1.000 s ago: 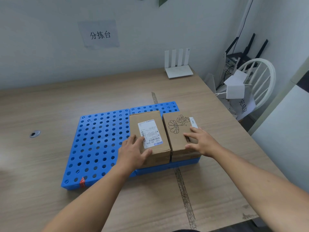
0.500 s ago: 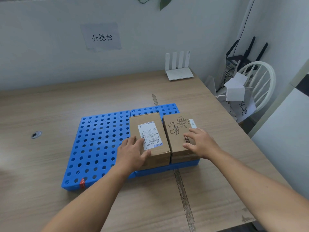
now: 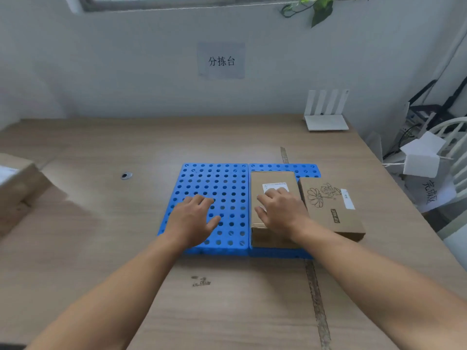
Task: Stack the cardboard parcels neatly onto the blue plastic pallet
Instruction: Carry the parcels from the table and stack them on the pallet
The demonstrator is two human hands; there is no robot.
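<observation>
We see a wooden table (image 3: 227, 137) against a pale wall (image 3: 126, 72) bearing 1 paper sign (image 3: 221, 61); a white router (image 3: 326, 114) stands at its far edge, a white chair (image 3: 454, 147) alongside.

The right hand (image 3: 279, 213) covers most of the shipping label (image 3: 275, 186) on the parcel (image 3: 273, 180) beneath it, the print unreadable; far left of the left hand (image 3: 193, 219), another cardboard parcel (image 3: 17, 183) is blurred and cut by the frame edge; both forearms run out at the bottom.
</observation>
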